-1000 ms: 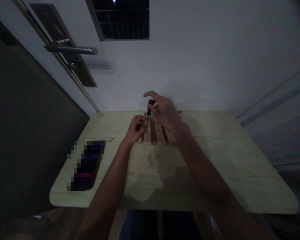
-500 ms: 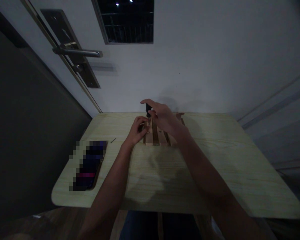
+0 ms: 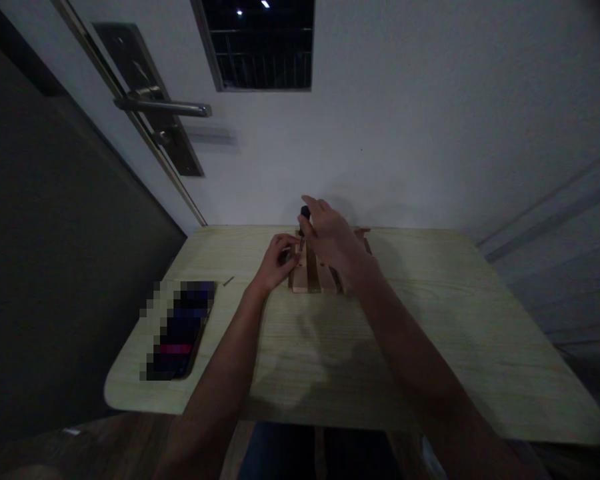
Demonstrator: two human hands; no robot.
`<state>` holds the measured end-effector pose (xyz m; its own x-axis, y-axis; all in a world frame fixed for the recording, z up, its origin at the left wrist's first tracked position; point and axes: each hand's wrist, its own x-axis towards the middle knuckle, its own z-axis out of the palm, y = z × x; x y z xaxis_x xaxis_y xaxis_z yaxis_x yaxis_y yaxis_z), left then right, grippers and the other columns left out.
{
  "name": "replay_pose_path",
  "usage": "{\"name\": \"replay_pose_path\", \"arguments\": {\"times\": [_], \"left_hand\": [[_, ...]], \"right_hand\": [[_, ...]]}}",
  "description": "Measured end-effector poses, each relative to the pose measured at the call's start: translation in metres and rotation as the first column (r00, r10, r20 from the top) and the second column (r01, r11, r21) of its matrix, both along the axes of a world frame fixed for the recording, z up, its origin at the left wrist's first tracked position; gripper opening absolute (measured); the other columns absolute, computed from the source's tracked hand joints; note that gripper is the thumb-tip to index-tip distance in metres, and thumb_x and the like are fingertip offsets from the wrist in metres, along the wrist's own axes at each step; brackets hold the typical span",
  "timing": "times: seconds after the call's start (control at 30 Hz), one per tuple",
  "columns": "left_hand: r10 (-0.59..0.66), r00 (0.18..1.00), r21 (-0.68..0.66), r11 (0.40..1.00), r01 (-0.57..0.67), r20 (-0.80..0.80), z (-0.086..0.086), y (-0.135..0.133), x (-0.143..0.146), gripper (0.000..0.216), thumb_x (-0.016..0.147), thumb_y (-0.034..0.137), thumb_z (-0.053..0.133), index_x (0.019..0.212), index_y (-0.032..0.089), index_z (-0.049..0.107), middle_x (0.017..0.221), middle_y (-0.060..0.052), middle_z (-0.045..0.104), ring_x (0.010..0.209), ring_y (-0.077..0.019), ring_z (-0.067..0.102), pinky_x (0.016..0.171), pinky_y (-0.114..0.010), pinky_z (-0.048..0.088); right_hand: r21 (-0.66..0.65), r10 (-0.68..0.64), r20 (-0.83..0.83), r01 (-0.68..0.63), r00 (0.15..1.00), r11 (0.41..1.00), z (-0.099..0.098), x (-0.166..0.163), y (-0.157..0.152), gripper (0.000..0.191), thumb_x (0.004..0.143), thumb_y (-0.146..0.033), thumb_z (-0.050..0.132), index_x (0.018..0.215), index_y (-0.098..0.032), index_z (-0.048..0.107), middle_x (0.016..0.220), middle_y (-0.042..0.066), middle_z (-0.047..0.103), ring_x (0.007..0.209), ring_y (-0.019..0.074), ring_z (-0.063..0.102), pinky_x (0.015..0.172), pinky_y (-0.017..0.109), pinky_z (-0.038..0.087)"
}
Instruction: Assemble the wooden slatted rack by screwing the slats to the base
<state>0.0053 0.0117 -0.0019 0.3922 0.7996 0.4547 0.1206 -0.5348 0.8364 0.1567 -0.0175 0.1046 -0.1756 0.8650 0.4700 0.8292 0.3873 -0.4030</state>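
A screwdriver with a black handle (image 3: 305, 212) stands nearly upright over a small slatted wooden piece (image 3: 300, 283). My right hand (image 3: 337, 243) holds the handle between the thumb and fairly straight fingers. Close by on the left, my left hand (image 3: 275, 263) is curled, with index finger and thumb drawn together at the lower end of the shaft and the left slat. What those fingertips pinch is too small and dark to make out. Dark holes show in the slats, and my right hand hides part of the wood.
A phone (image 3: 185, 333), partly pixelated, lies at the left of the light wooden table (image 3: 430, 373). A thin screw or nail (image 3: 229, 281) rests beside it. Behind the table rises a white door (image 3: 405, 133) with a metal handle (image 3: 170, 108) and a small window.
My right hand's fingers have shifted to the right across the screwdriver handle, and its top leans slightly more to the right. My left hand stays in place. The view has shifted slightly.
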Motion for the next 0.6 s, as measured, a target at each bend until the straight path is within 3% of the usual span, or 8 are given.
{"name": "replay_pose_path", "arguments": {"times": [0.13, 0.3, 0.47, 0.6], "left_hand": [[-0.013, 1.000, -0.009, 1.000, 0.013, -0.018, -0.0027, 0.0021, -0.0013, 0.023, 0.082, 0.031, 0.057, 0.104, 0.022, 0.056, 0.112, -0.007, 0.046, 0.108, -0.0195, 0.050, 0.094, -0.038, 0.046], [-0.002, 1.000, 0.000, 1.000, 0.002, -0.015, -0.0032, 0.0019, -0.0012, 0.025, 0.082, 0.030, 0.057, 0.105, 0.022, 0.055, 0.113, -0.007, 0.045, 0.108, -0.0196, 0.049, 0.093, -0.038, 0.047], [-0.009, 1.000, -0.013, 1.000, 0.009, -0.002, -0.0012, -0.0003, -0.0006, 0.024, 0.082, 0.030, 0.057, 0.104, 0.022, 0.054, 0.113, -0.007, 0.045, 0.108, -0.0191, 0.049, 0.092, -0.037, 0.047], [-0.009, 1.000, -0.022, 1.000, 0.009, -0.014, 0.0012, -0.0013, -0.0002, 0.023, 0.082, 0.029, 0.057, 0.104, 0.022, 0.054, 0.113, -0.007, 0.044, 0.109, -0.0187, 0.048, 0.092, -0.036, 0.047]], "right_hand": [[-0.015, 0.087, -0.020, -0.087, 0.996, 0.996, 0.0001, 0.0008, 0.0005, 0.045, 0.089, -0.017, 0.031, 0.132, -0.011, 0.040, 0.115, 0.016, 0.057, 0.094, 0.0223, 0.057, 0.079, 0.035, 0.044], [-0.033, 0.201, -0.027, -0.202, 0.979, 0.979, 0.0075, 0.0022, -0.0041, 0.036, 0.088, -0.014, 0.034, 0.120, -0.018, 0.050, 0.095, 0.006, 0.062, 0.079, 0.0154, 0.056, 0.070, 0.026, 0.040], [0.008, 0.100, -0.024, -0.100, 0.995, 0.995, 0.0049, -0.0010, -0.0008, 0.015, 0.088, -0.023, 0.048, 0.099, -0.018, 0.056, 0.082, 0.003, 0.060, 0.070, 0.0139, 0.052, 0.063, 0.025, 0.036], [0.047, 0.059, -0.065, -0.056, 0.996, 0.997, 0.0012, -0.0013, 0.0014, 0.023, 0.089, -0.020, 0.045, 0.109, -0.016, 0.056, 0.095, 0.008, 0.062, 0.080, 0.0163, 0.055, 0.069, 0.026, 0.039]]}}
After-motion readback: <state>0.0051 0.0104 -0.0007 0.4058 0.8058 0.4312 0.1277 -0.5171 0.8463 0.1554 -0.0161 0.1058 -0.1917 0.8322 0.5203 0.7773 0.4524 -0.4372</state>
